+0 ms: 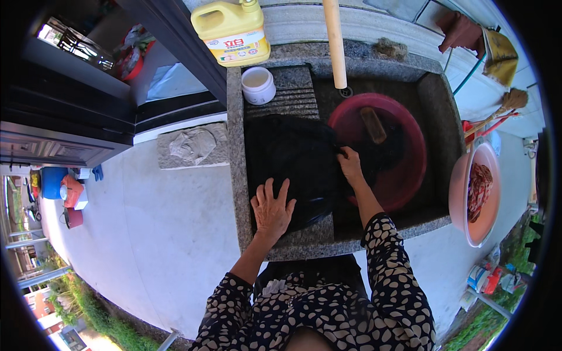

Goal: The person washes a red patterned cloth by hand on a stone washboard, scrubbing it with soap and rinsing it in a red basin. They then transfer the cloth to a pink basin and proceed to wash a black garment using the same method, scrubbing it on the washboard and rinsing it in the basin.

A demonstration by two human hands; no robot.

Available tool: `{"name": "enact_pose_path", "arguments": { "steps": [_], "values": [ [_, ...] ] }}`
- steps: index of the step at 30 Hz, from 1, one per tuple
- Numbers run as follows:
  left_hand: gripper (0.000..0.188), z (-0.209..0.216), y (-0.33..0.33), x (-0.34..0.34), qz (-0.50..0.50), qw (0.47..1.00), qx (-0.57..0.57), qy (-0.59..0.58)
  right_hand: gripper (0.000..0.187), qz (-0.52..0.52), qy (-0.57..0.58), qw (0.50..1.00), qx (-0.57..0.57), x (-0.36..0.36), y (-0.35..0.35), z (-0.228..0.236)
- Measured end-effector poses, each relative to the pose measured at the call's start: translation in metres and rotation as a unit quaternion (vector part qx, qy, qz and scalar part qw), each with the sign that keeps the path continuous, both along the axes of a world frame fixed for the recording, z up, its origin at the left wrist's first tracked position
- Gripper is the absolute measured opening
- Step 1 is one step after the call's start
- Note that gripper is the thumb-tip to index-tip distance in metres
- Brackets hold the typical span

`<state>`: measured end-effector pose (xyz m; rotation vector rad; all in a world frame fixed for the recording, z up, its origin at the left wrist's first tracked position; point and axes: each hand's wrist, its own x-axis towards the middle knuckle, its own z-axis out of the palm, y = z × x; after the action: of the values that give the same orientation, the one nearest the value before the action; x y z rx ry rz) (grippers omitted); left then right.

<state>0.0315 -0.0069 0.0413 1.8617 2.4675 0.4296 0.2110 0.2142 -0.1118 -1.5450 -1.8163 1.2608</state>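
Observation:
A wet black cloth point(293, 164) is spread over the ribbed washboard side of a stone sink point(235, 175). My left hand point(273, 209) rests on its near left part with the fingers spread. At the cloth's right edge, my right hand point(350, 166) pinches a fold of it between thumb and fingers. Part of the cloth seems to trail into the red basin point(420, 169) in the sink. Inside that basin a wooden scrubbing brush point(373, 125) lies among dark water and dark fabric.
A yellow detergent jug point(231, 32) and a white tub point(258, 85) stand by the sink's far left corner. Over the basin hangs a pale pole point(335, 47). On the right is a pink basin point(489, 199) with red patterned cloth. A stone slab point(213, 146) lies left of the sink.

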Motion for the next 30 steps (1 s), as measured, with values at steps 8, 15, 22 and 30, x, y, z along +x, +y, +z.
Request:
{"name": "enact_pose_path", "arguments": {
  "steps": [8,15,22,30],
  "values": [
    [0.017,-0.011,-0.027,0.003,0.033,0.994,-0.036,-0.099,0.035,0.124,-0.284,0.940,0.141,-0.044,0.049,0.105],
    [0.031,0.029,-0.014,-0.007,0.066,0.982,-0.084,-0.156,0.047,0.218,-0.102,0.861,0.448,-0.132,0.027,0.134],
    [0.078,-0.018,0.015,-0.018,0.128,0.975,-0.112,-0.140,0.039,0.362,-0.115,0.807,0.453,-0.263,0.088,0.122],
    [0.085,-0.027,0.013,-0.015,0.142,0.969,-0.063,-0.190,0.023,0.482,-0.338,0.757,0.283,-0.307,0.113,0.127]
  ]
}}
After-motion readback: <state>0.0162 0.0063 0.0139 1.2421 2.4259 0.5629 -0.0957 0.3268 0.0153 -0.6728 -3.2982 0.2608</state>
